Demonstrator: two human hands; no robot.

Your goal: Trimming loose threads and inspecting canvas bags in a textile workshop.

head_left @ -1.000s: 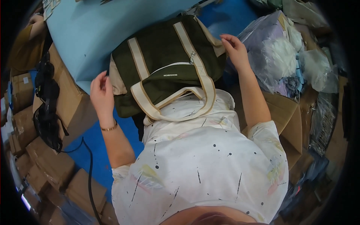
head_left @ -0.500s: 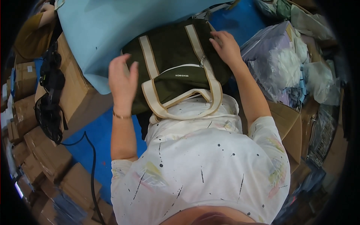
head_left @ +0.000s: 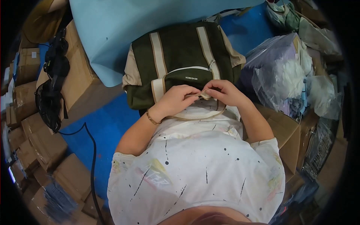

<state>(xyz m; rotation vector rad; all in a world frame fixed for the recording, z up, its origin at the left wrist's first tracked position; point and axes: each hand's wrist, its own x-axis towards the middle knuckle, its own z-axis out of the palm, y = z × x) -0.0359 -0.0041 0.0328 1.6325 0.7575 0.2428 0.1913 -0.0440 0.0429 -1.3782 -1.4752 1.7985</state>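
Note:
An olive-green bag (head_left: 180, 50) with beige ends and cream, tan-edged straps rests against my lap, in front of the white patterned shirt. My left hand (head_left: 175, 100) and my right hand (head_left: 221, 92) meet at the near side of the bag, both closed on a cream strap (head_left: 203, 95), fingertips pinched close together. A white zipper runs across the front pocket above my hands; the exact piece of strap between my fingertips is partly hidden.
A light-blue sheet (head_left: 112, 30) lies behind the bag. Cardboard boxes (head_left: 45, 142), black strapped gear (head_left: 52, 90) and a dark cable (head_left: 92, 165) are at left. Plastic-wrapped bundles (head_left: 277, 75) fill the right. Another person's mustard sleeve (head_left: 45, 22) shows at upper left.
Both my hands have moved from the two ends of the bag inward and down to its middle and taken hold of the strap. The bag appears slightly farther right in the picture.

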